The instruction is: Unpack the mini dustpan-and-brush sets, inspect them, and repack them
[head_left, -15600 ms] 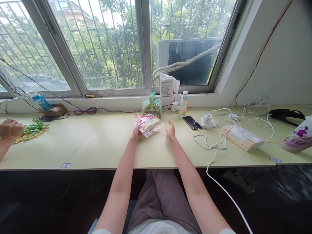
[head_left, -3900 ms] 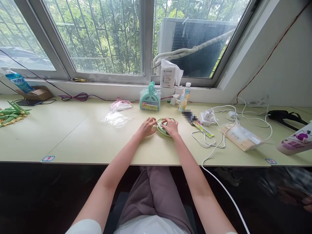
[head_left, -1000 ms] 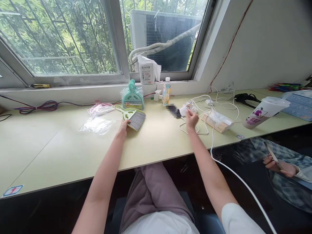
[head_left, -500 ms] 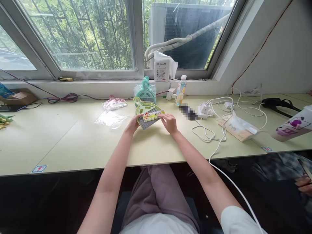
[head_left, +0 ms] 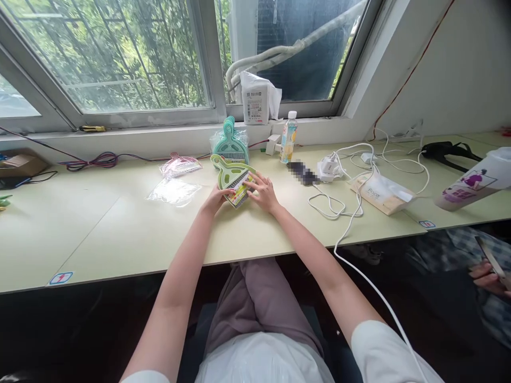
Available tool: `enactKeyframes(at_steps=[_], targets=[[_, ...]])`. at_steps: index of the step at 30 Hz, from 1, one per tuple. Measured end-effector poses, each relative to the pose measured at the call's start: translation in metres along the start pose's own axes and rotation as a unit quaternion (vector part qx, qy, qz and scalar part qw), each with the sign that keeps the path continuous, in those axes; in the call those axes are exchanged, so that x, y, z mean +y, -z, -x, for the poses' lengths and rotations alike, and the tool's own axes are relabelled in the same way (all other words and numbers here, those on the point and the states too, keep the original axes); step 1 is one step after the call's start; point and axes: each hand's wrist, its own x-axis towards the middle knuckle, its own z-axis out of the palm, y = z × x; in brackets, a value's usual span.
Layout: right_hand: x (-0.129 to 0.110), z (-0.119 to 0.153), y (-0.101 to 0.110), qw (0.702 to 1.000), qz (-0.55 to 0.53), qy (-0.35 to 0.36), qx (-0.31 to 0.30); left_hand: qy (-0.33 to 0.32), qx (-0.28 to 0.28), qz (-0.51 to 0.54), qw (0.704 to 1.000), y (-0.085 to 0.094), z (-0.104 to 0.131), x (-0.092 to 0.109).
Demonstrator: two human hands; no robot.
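A light green dustpan [head_left: 221, 164] with a striped hand brush [head_left: 233, 185] set in it is held just above the table. My left hand [head_left: 215, 199] is closed on its lower left edge, thumb on top. A colourful label card [head_left: 241, 190] lies slanted across the brush. My right hand [head_left: 263, 192] grips the card's right side, its fingers partly spread over it. Behind them stands a stack of teal dustpans [head_left: 229, 141] in clear plastic. To the left lie a pink dustpan [head_left: 179, 166] in clear wrap and a loose clear plastic bag [head_left: 173, 192].
At the right are a drink bottle [head_left: 288, 137], a blurred-out dark object [head_left: 303, 173], white charger cables [head_left: 339, 213], a tissue pack [head_left: 383, 192] and a large tilted cup [head_left: 473, 181]. A tissue packet [head_left: 256, 105] stands on the sill. Another person's hand [head_left: 489, 276] is at far right.
The label card has turned to a steeper slant and lies lower over the brush. My right hand has shifted from the card's end onto it, fingers more spread. The camera view has shifted slightly.
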Motion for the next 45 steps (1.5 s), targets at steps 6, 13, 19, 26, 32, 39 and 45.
enactKeyframes(at_steps=[6,13,19,26,32,39,45], targets=[[-0.003,-0.003,0.002,0.976,-0.080,-0.157,0.130,-0.032,0.018,0.030,0.999,-0.007,-0.001,-0.002],[-0.009,-0.004,-0.006,0.802,-0.528,-0.279,0.014,-0.041,-0.004,0.016,0.999,-0.014,0.001,-0.003],[-0.015,-0.004,-0.002,0.720,-0.636,-0.276,0.027,-0.073,-0.025,-0.007,0.997,-0.005,-0.002,-0.002],[-0.007,-0.005,-0.003,0.731,-0.625,-0.271,0.032,-0.040,-0.023,-0.027,0.999,0.002,-0.001,0.000],[-0.009,-0.007,-0.003,0.797,-0.545,-0.252,0.060,-0.033,-0.020,-0.018,0.999,0.004,-0.005,-0.003],[-0.015,-0.004,0.001,0.906,-0.374,-0.177,0.091,-0.056,-0.028,-0.020,0.998,0.009,-0.006,-0.001],[-0.012,-0.005,0.001,0.866,-0.450,-0.197,0.092,-0.046,-0.042,-0.027,0.998,0.003,-0.003,0.000]])
